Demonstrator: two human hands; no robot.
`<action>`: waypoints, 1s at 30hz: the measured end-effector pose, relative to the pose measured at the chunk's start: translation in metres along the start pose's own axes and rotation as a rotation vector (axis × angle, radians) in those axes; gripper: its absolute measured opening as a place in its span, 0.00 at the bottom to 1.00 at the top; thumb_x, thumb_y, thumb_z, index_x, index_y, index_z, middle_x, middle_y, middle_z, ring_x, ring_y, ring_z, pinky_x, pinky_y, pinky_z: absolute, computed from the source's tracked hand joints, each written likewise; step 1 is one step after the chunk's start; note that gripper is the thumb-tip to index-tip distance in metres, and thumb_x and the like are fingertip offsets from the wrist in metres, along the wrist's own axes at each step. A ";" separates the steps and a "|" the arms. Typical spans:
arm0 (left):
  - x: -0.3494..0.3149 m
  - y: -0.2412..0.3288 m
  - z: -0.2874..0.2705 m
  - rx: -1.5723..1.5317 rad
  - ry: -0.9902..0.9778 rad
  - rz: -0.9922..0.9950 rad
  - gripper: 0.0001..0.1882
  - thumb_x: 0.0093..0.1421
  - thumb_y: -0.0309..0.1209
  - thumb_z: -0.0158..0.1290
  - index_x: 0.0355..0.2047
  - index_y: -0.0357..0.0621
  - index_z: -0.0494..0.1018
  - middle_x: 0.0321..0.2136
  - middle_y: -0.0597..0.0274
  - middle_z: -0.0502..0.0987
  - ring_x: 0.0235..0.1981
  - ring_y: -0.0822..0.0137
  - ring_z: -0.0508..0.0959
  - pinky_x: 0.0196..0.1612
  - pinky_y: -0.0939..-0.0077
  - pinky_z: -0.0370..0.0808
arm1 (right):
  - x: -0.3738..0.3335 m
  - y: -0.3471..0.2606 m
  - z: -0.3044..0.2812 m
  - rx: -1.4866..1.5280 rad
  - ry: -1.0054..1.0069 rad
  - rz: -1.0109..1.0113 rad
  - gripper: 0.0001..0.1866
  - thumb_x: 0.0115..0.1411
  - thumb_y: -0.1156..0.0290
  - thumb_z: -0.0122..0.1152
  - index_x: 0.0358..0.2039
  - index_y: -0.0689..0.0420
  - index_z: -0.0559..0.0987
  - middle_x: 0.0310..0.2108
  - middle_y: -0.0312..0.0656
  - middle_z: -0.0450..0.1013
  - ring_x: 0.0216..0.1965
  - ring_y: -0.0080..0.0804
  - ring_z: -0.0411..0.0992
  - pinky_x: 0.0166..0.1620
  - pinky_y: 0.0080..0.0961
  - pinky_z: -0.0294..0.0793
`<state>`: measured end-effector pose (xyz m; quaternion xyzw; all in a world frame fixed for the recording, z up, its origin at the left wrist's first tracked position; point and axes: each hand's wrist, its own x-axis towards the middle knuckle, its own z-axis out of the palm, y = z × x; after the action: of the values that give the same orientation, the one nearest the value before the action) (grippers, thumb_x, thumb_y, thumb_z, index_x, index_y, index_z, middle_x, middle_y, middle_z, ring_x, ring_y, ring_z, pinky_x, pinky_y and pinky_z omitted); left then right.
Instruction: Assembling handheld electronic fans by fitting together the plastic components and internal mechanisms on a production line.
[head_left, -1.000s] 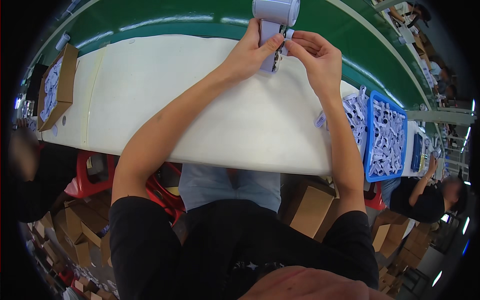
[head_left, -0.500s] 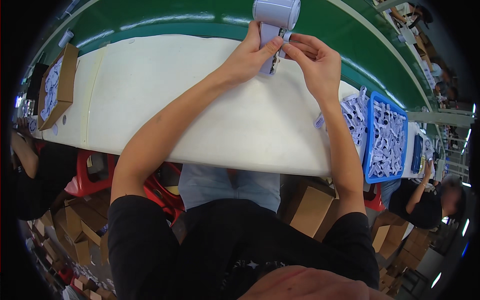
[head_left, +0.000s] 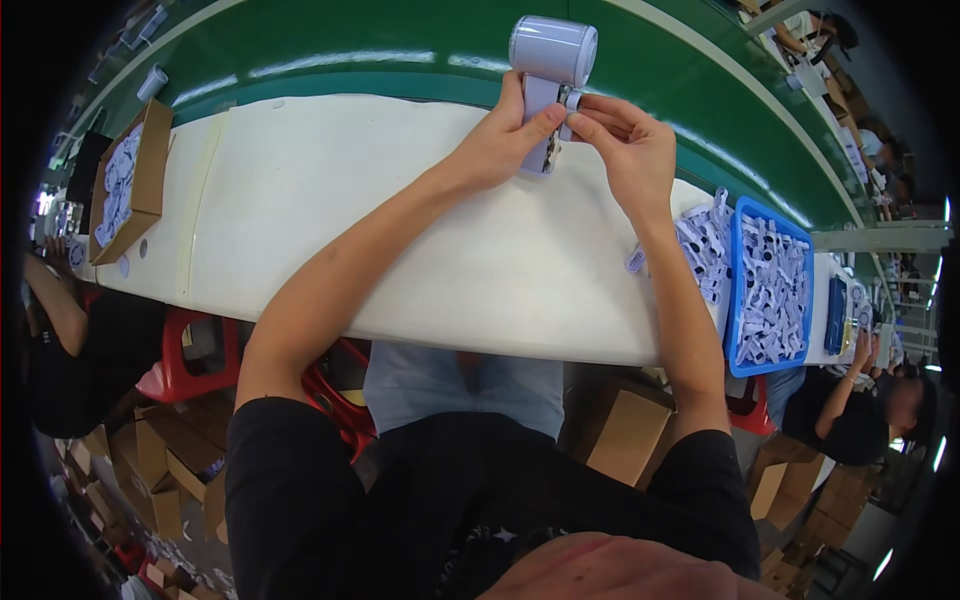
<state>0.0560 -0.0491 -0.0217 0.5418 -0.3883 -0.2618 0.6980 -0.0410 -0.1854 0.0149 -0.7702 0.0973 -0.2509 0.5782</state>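
Observation:
A glossy white, hair-dryer-shaped device [head_left: 552, 50] with a barrel head and a straight handle stands over the far edge of the table. My left hand [head_left: 508, 140] is closed around the handle [head_left: 540, 100], its thumb pressed on the side where inner parts show. At that same side, my right hand [head_left: 632, 140] pinches a small pale piece [head_left: 572, 100] against the handle between thumb and fingers. The fingertips partly hide this piece, so its exact kind cannot be made out.
At right, a blue basket [head_left: 737, 300] holds many white plastic parts, with more parts [head_left: 705, 240] heaped beside it. A cardboard box [head_left: 150, 180] of white pieces stands at far left. Green surface [head_left: 400, 60] runs behind the white table [head_left: 330, 190]. Co-workers sit on both sides.
The whole view has shifted a little, so the table and hands appear lower in the picture. Both hands keep nearly the same grip on the device and the small piece.

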 end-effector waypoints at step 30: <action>0.005 0.013 -0.005 0.342 0.011 -0.149 0.36 0.44 0.23 0.58 0.53 0.40 0.55 0.39 0.56 0.72 0.37 0.67 0.77 0.38 0.73 0.78 | 0.001 0.001 -0.006 0.130 -0.109 0.055 0.12 0.51 0.75 0.67 0.35 0.67 0.79 0.29 0.45 0.79 0.30 0.28 0.78 0.36 0.21 0.79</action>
<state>0.0618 -0.0465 -0.0088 0.6815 -0.3820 -0.2399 0.5763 -0.0426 -0.1911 0.0157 -0.7407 0.0703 -0.1985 0.6380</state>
